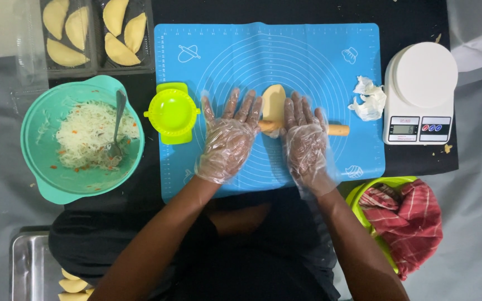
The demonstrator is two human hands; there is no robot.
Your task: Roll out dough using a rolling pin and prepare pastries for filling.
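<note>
Two hands in clear plastic gloves lie flat, fingers spread, on a wooden rolling pin (337, 130) across a blue mat (319, 61). The left hand (229, 136) and right hand (306, 139) hide most of the pin; only its right end shows clearly. A pale oval of dough (274, 102) pokes out on the far side between them. A green dumpling press (172, 113) sits just left.
</note>
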